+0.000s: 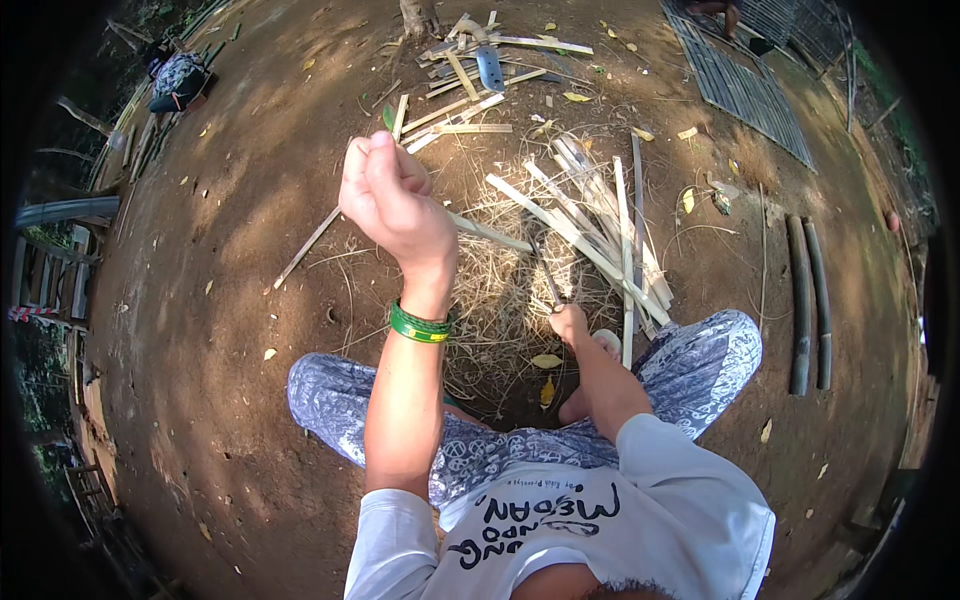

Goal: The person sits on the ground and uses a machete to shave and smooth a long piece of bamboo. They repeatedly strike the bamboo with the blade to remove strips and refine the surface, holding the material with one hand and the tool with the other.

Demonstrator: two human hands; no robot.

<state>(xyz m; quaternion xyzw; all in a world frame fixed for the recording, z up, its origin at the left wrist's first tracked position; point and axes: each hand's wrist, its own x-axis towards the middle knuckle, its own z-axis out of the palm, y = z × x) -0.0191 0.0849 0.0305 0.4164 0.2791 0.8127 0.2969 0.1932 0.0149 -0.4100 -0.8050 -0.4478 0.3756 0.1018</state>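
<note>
My left hand (395, 200) is raised in front of me, its fingers closed in a fist. A pale bamboo strip (490, 232) runs out from behind its wrist side toward the right; the gripped part is hidden by the hand. In my right hand (570, 324), low between my knees, is the handle of a thin dark knife (544, 268). Its blade points away from me, and its upper part meets or overlaps the strip's far end; whether they touch, I cannot tell. Thin pale shavings (485, 320) cover the ground below both hands.
Split bamboo strips (600, 225) lie piled by my right knee. Farther off, a cleaver (489, 68) rests on more bamboo pieces (440, 85) near a tree trunk (419, 15). Two dark poles (799, 305) and a slatted panel (745, 90) are at right. A person (178, 80) sits far left.
</note>
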